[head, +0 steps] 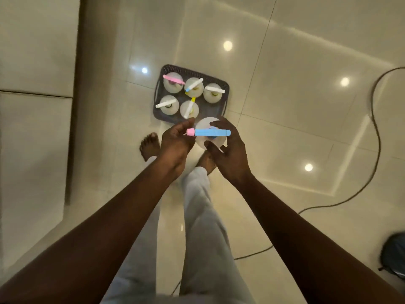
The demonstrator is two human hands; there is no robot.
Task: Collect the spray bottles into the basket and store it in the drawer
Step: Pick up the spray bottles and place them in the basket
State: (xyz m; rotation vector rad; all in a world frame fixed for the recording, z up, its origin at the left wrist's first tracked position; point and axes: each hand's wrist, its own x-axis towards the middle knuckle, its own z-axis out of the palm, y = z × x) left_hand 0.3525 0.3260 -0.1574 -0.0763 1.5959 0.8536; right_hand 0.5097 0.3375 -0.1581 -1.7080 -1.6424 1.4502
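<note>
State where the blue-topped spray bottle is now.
Head view, centre: the blue-topped spray bottle is held between the left hand and right hand, just short of the near edge of the basket.

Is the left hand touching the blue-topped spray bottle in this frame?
Touching. The head view shows the left hand pinching the pink nozzle of the blue-topped spray bottle, while the right hand grips its white body.

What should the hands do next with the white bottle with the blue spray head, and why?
Probably lower the white spray bottle with the blue head into the open near-right corner of the dark woven plastic basket. Five bottles already stand there, and the left hand and right hand hold this sixth one close to that gap.
</note>
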